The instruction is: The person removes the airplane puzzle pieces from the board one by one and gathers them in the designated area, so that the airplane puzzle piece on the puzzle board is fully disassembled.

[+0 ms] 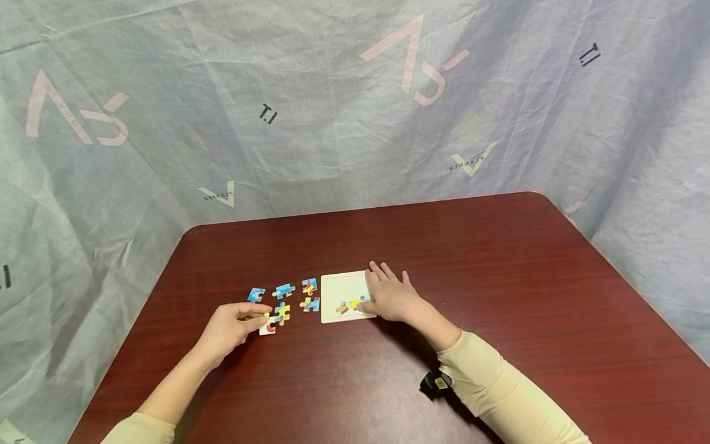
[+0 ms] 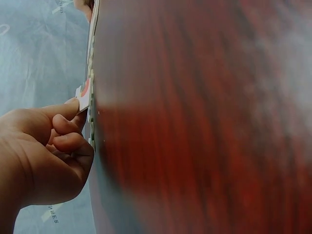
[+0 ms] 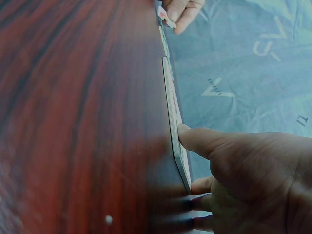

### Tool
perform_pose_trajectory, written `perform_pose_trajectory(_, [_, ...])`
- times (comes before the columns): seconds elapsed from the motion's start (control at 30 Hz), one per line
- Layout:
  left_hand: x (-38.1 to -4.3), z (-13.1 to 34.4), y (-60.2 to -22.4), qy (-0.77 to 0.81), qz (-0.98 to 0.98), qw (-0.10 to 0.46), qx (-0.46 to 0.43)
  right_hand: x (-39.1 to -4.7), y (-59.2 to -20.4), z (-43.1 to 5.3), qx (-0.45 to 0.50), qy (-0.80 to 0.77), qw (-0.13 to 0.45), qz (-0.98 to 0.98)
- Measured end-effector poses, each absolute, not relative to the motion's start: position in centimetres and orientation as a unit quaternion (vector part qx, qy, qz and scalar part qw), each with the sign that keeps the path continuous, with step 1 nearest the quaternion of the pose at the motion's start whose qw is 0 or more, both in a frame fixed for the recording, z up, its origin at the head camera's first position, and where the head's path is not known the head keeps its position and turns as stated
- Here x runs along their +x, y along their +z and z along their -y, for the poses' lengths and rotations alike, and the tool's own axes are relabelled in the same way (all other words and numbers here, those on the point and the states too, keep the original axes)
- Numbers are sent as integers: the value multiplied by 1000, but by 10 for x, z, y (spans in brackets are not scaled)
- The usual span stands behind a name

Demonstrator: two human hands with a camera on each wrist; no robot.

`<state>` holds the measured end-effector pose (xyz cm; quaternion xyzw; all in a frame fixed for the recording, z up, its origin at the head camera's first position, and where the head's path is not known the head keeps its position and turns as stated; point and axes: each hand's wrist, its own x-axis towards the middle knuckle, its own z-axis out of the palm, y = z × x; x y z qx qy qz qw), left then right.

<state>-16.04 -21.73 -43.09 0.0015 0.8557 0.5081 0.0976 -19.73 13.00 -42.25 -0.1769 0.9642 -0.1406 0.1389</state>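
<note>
Between thumb and forefinger, my left hand [image 1: 226, 330] pinches a white jigsaw piece with a red patch [image 1: 269, 330]. In the left wrist view this piece [image 2: 84, 101] is tilted up at the table's level. A yellow and blue piece [image 1: 282, 314] lies just right of it. My right hand [image 1: 392, 298] rests over the right side of a pale puzzle tray [image 1: 339, 285], fingers spread past its edge. The right thumb [image 3: 192, 137] presses on the tray's face in the right wrist view. Colourful joined pieces [image 1: 348, 305] show along the tray's lower part, partly under that thumb.
More loose pieces lie left of the tray: a blue corner piece [image 1: 256, 295], a blue piece [image 1: 283, 291] and two multicoloured ones [image 1: 310, 286]. A small black object [image 1: 432, 385] is by the right sleeve. Grey curtains [image 1: 333, 123] surround the dark red table [image 1: 355, 382].
</note>
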Motion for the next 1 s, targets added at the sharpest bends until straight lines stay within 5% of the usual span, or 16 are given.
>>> perform_pose_trajectory(1.0, [-152, 244, -428, 487, -866, 114, 9, -197, -421, -129, -176, -136, 139, -965])
